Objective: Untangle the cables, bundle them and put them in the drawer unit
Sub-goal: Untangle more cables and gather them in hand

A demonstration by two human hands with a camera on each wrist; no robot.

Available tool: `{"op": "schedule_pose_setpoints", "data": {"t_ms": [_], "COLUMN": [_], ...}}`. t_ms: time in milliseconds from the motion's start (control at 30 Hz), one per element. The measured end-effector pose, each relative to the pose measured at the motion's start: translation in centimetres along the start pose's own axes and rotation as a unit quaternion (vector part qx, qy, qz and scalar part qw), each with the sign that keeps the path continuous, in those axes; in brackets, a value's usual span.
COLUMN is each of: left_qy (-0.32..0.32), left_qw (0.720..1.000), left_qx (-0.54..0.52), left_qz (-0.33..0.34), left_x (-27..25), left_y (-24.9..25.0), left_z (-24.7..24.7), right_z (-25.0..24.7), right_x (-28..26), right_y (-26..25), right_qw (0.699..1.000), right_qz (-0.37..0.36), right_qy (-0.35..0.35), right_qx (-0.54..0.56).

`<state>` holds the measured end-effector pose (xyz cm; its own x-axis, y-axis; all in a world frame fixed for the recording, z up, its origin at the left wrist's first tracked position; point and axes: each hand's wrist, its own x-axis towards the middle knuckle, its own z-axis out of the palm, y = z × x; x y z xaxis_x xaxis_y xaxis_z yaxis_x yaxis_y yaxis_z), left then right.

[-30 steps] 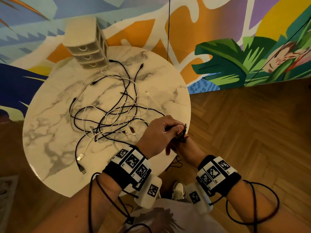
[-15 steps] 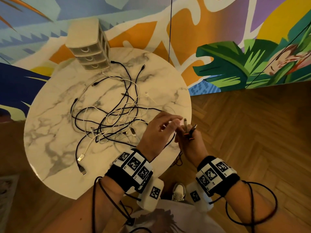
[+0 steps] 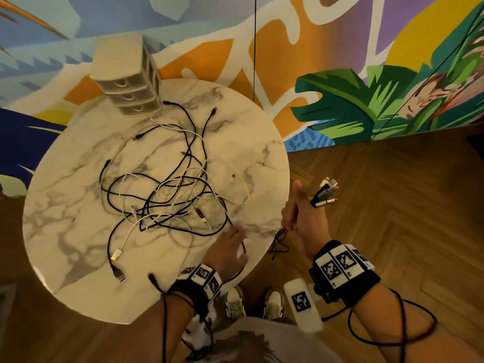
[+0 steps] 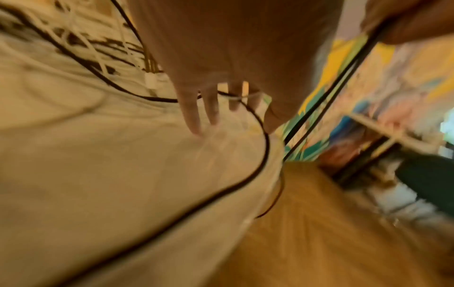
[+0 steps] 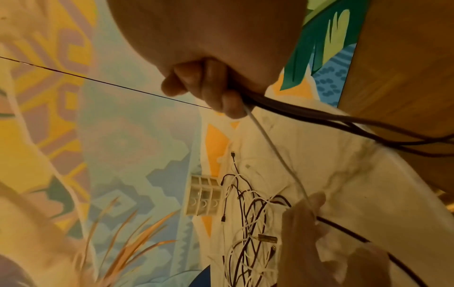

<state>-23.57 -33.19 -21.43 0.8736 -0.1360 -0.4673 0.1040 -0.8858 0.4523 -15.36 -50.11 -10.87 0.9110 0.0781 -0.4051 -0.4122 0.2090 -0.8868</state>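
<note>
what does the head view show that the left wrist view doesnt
Only the head view shows the cream three-drawer unit at the table's far edge, the bunch of cable plugs sticking out of the right hand, and the person's shoes. Only the left wrist view, though blurred, shows the left hand from beneath, fingers straight over the tabletop. Both show the round white marble table and the tangle of black and white cables.
</note>
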Motion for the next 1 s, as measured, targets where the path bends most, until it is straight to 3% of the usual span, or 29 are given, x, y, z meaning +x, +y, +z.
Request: {"op": "schedule_pose_setpoints", "data": {"t_ms": [67, 133, 233, 367, 467, 533, 633, 700, 867, 1000], "left_qy": [0.044, 0.073, 0.086, 0.073, 0.129, 0.174, 0.138, 0.118, 0.231, 0.185], "left_qw": [0.994, 0.987, 0.983, 0.989, 0.990, 0.983, 0.978, 0.981, 0.960, 0.972], "left_qx": [0.096, 0.126, 0.124, 0.087, 0.012, -0.042, -0.086, -0.107, -0.137, -0.096], "left_qz": [-0.030, -0.062, -0.107, -0.096, -0.053, 0.030, 0.127, 0.112, 0.082, 0.110], "left_x": [-0.2, -0.2, -0.3, -0.1, 0.0, -0.5, -1.4, -1.1, -0.5, 0.9], "left_y": [-1.9, -4.2, -7.6, -9.1, -6.3, -1.9, 5.0, 6.2, 6.1, 6.3], "left_z": [-0.4, -1.8, -4.5, -6.3, -6.4, -5.9, -4.3, -2.9, -4.0, -4.5], "right_z": [0.0, 0.1, 0.2, 0.4, 0.7, 1.1, 1.9, 2.2, 1.7, 2.1], "right_x": [0.0, -0.1, 0.0, 0.2, 0.1, 0.2, 0.1, 0.0, -0.4, -0.5], "right_y": [-0.3, -1.0, -1.9, -1.6, -1.1, -1.0, -1.4, -1.9, -2.6, -2.7], "right_qw": [1.000, 1.000, 0.999, 0.999, 0.999, 0.998, 0.994, 0.993, 0.989, 0.986], "right_qz": [-0.011, -0.011, -0.014, -0.020, -0.016, -0.008, 0.012, 0.026, 0.038, 0.043], "right_qy": [-0.001, 0.010, 0.026, 0.020, -0.005, -0.015, -0.033, -0.040, -0.050, -0.059], "right_qx": [-0.006, 0.001, 0.030, 0.033, 0.044, 0.065, 0.099, 0.112, 0.131, 0.151]}}
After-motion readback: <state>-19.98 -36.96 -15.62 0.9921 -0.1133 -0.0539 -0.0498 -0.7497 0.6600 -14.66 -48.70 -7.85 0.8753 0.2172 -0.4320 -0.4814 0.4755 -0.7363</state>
